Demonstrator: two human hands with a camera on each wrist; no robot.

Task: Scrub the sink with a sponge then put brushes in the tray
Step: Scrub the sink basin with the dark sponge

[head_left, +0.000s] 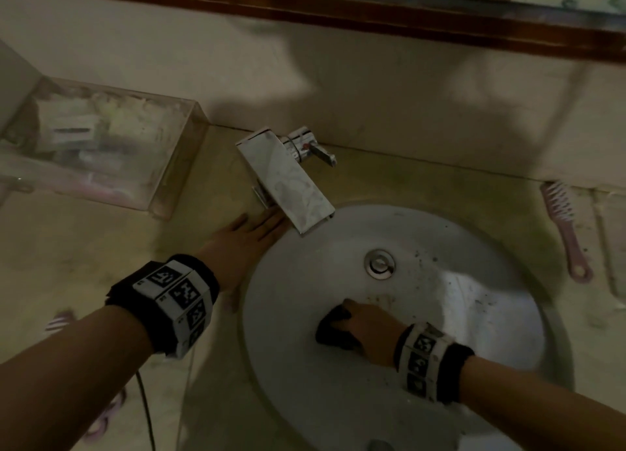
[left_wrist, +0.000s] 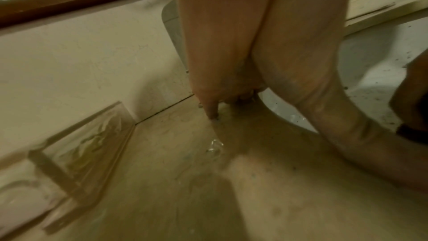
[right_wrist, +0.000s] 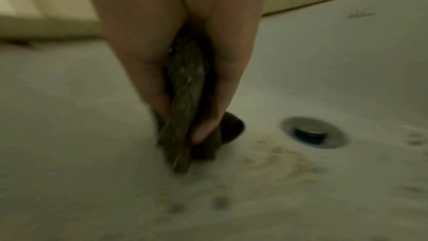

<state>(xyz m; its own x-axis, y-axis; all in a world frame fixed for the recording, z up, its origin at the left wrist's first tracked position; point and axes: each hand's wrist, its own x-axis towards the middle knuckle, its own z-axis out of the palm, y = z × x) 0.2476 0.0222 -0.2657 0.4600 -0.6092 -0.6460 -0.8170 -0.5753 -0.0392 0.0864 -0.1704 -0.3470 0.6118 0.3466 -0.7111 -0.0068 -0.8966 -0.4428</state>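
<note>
A round white sink with dark specks and a metal drain fills the lower right of the head view. My right hand grips a dark sponge and presses it on the basin left of the drain. In the right wrist view the sponge is squeezed between thumb and fingers on the stained sink. My left hand lies flat, fingers straight, on the counter beside the sink's rim. A pink brush lies on the counter right of the sink. A clear tray stands at the back left.
A chrome faucet with a lever handle juts over the sink's back rim, just beyond my left fingers. A mirror's brown frame runs above the wall. Another pink striped object lies at the counter's left edge.
</note>
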